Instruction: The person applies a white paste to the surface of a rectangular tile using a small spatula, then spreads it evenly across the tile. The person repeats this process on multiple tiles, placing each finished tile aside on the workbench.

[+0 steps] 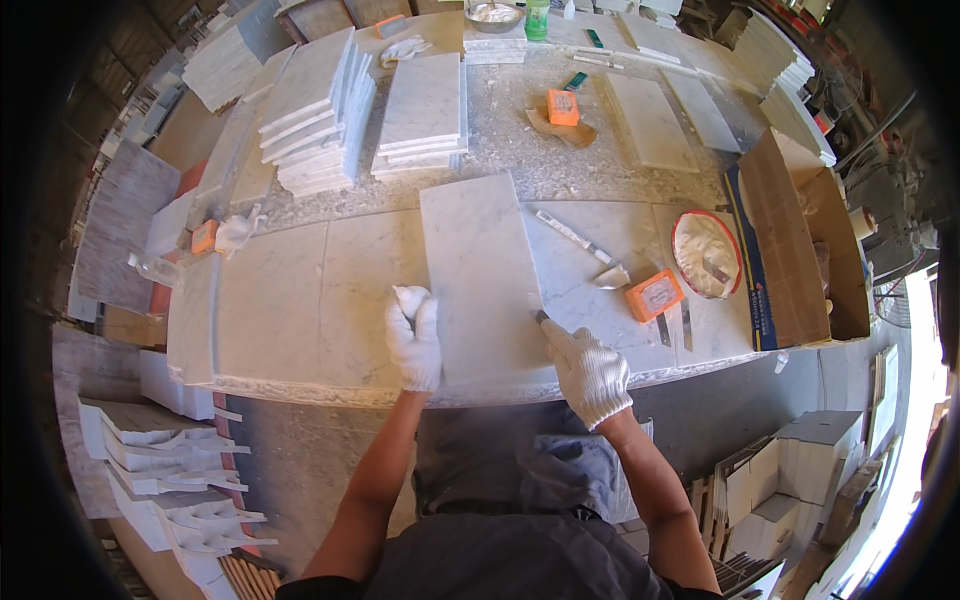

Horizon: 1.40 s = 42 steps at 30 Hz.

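A white marble tile (480, 270) lies flat on the stone workbench (300, 300) in front of me. My left hand (415, 338), in a white knit glove, rests on the tile's left edge near its front corner. My right hand (587, 370), also gloved, is closed on a small dark tool (541, 316) whose tip touches the tile's right edge. Both forearms come up from the lower edge.
Stacks of marble tiles (320, 120) stand at the back left, with single tiles (650, 120) at the back right. A putty knife (585, 245), an orange block (655, 294), a red-rimmed bowl of white paste (706, 253) and an open cardboard box (800, 250) lie to the right.
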Available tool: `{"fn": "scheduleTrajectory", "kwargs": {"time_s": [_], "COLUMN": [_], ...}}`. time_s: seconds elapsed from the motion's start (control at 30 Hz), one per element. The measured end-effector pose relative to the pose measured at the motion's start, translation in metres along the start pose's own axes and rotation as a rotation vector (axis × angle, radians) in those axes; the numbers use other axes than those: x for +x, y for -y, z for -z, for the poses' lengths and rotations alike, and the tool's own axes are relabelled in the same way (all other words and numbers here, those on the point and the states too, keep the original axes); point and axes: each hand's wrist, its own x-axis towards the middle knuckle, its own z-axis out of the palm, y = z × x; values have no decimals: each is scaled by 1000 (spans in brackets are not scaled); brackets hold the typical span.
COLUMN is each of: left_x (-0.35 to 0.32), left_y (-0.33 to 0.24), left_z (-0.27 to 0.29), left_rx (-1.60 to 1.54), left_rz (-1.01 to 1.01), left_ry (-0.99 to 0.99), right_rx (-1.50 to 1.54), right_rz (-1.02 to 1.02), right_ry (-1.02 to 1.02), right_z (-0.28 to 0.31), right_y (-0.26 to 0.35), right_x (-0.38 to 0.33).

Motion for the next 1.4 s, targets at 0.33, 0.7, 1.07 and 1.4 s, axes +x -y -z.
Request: {"fn": "scheduleTrajectory", "kwargs": {"time_s": [0.33,0.7,1.07,1.4], "left_x": [1,0,8,18], "left_y": [0,0,-43,-54], "left_z": [0,-1,10,-11], "left_rx": [13,5,-75,563], "left_rz": [-15,-8,-10,-610], "left_ry": [3,22,146,337], "right_rx": [229,121,702,536], "right_rz": [-119,-82,-442,-174], "right_ry": [-87,51,-200,-455], "right_z": [1,13,-17,-57], "right_y": [0,-3,-21,-45], "right_x": [10,-23,-38,-19]}}
